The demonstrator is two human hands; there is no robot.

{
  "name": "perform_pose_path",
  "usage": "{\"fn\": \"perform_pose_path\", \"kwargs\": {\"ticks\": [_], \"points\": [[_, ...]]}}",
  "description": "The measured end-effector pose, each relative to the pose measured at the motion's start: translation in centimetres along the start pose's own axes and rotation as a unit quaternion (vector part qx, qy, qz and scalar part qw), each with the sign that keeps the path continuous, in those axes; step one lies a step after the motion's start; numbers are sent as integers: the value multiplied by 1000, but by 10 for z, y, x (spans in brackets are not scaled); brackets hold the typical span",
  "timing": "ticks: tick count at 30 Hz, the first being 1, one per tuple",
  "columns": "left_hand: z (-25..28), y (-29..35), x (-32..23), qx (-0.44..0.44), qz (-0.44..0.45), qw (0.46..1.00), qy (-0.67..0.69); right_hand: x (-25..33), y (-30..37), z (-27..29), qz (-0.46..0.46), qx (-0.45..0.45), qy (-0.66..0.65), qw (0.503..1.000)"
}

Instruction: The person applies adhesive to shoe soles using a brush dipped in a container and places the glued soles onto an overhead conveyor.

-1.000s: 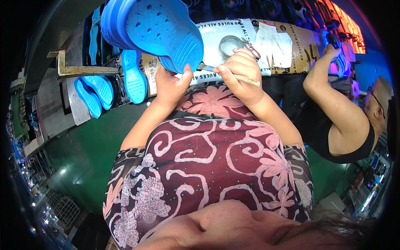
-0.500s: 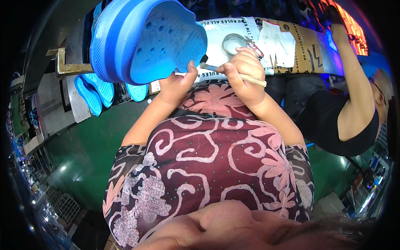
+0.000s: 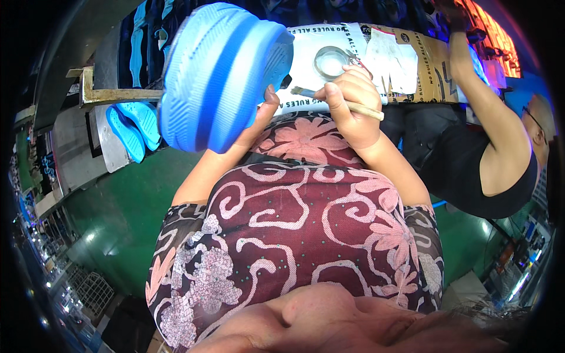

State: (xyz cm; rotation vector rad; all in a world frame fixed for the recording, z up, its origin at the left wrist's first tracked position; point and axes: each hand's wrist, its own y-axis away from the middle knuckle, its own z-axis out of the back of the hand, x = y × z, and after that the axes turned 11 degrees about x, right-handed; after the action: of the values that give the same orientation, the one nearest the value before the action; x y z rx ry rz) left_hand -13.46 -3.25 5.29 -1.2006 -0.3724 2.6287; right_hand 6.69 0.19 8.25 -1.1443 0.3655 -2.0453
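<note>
A blue foam clog (image 3: 215, 76) is in my left hand (image 3: 265, 117), raised at the upper left. Its ribbed outer side faces me, and only a strip of its perforated inside shows at the right edge. The clog hides most of my left fingers; the thumb shows beside its rim. A small dark piece (image 3: 286, 81) sits at that rim. My right hand (image 3: 353, 109) is closed around a brush (image 3: 366, 110) with a pale wooden handle. Its bristles point left toward the clog, a short gap away from it.
A round clear dish (image 3: 331, 62) rests on white printed sheeting (image 3: 300, 44), with a red-handled tool (image 3: 360, 63) beside it. Right of these lie torn white paper (image 3: 393, 62) and cardboard (image 3: 432, 65). More blue clog parts (image 3: 132, 129) lie at left. Another person (image 3: 491, 153) works at right.
The clog has turned, so its outer side now faces me instead of its inside. The brush has moved slightly right, away from the clog. The other person's arm has shifted left.
</note>
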Motion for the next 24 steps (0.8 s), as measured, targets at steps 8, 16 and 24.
{"fn": "perform_pose_path", "kwargs": {"ticks": [8, 16, 24], "points": [[53, -33, -44, 50, -21, 951, 304, -9, 19, 11, -77, -81, -63, 992], [79, -131, -113, 361, 45, 812, 456, -10, 30, 6, -130, -106, -79, 983], [56, -252, -151, 414, 2, 304, 858, -12, 27, 7, -170, -91, -102, 976]]}}
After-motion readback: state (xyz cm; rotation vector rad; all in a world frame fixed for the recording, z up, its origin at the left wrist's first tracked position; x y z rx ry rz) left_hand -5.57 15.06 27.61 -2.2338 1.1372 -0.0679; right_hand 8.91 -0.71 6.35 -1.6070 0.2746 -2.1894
